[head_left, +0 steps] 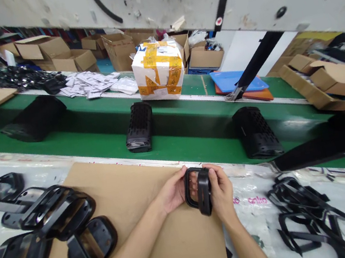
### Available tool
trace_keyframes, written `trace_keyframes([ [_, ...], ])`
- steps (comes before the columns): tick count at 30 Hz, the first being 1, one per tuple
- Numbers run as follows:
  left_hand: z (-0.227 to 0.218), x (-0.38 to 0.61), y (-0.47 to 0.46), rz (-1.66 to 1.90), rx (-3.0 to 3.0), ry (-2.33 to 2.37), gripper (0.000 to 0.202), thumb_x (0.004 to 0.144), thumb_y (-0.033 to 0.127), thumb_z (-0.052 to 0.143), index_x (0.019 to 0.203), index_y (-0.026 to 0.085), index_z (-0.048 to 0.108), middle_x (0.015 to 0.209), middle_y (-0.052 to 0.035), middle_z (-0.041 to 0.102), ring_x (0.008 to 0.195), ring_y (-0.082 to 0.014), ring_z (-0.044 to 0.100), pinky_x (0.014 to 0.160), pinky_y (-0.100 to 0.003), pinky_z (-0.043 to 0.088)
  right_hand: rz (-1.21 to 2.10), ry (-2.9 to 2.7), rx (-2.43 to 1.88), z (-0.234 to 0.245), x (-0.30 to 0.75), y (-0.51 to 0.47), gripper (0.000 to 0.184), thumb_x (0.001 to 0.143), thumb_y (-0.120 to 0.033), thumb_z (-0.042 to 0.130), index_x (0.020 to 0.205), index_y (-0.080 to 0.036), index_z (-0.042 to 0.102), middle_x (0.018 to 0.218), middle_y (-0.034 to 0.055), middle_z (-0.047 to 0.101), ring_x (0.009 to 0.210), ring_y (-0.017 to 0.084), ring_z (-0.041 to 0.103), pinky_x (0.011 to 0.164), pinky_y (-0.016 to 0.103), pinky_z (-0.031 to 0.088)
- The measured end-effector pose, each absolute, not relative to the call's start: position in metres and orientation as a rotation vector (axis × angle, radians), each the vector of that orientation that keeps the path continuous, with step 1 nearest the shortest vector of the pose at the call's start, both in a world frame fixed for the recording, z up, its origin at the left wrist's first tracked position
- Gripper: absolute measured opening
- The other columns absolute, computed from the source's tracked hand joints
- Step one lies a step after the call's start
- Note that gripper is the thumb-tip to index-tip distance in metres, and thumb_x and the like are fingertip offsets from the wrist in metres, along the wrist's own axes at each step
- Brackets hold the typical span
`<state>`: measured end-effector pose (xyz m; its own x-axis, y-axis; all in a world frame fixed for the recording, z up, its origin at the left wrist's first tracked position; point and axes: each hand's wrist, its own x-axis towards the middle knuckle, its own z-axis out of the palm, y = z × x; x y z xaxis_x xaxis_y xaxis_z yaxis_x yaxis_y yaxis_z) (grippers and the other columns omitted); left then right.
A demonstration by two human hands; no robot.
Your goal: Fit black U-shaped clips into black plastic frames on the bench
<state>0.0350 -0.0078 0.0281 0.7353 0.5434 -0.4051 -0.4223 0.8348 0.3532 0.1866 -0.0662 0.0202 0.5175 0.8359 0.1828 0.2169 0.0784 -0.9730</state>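
Between my two hands, above the far right part of a cardboard sheet (130, 190), is a black plastic frame (204, 192) with rounded corners and a raised band across it. My left hand (176, 190) grips its left side, fingers partly behind the opening. Around the right side close the fingers and thumb of my right hand (220, 189). Similar black frames (91, 245) lie in a loose group at the left, partly on the cardboard. To the right sits a tangled pile of thin black strips or gaskets (304, 217).
Beyond the work surface runs a green conveyor belt (101, 141). Black slotted housings stand on it, one mid-belt (139, 127) and one farther right (256, 132). A taped white box (158, 70), paper slips (88, 85) and blue trays (237, 79) line the far side. A black post (257, 60) rises at right.
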Motion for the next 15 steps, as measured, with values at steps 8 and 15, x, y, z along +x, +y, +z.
trace_keyframes([
  [8,0.0349,0.0260,-0.0129,0.583,0.481,0.365,0.049,0.074,0.047,0.097,0.074,0.014,0.061,0.065,-0.0002,0.059,0.054,-0.0115,0.055,0.059,-0.026,0.046,0.798,-1.058,-1.381,0.0224,0.1884,-0.0736,0.033,0.104,-0.053,0.057,0.109,-0.026,0.075,0.097,0.0067,0.079,0.085,0.027,0.074,0.075,0.040,0.060],
  [15,0.0342,0.0347,-0.0123,0.589,0.460,0.513,0.058,0.074,0.068,0.090,0.075,0.016,0.064,0.062,0.0004,0.059,0.058,-0.0127,0.055,0.063,-0.025,0.046,0.566,-0.982,-1.458,0.0216,0.1880,-0.0698,0.039,0.105,-0.057,0.055,0.104,-0.022,0.073,0.101,0.0083,0.078,0.094,0.026,0.073,0.086,0.041,0.059],
])
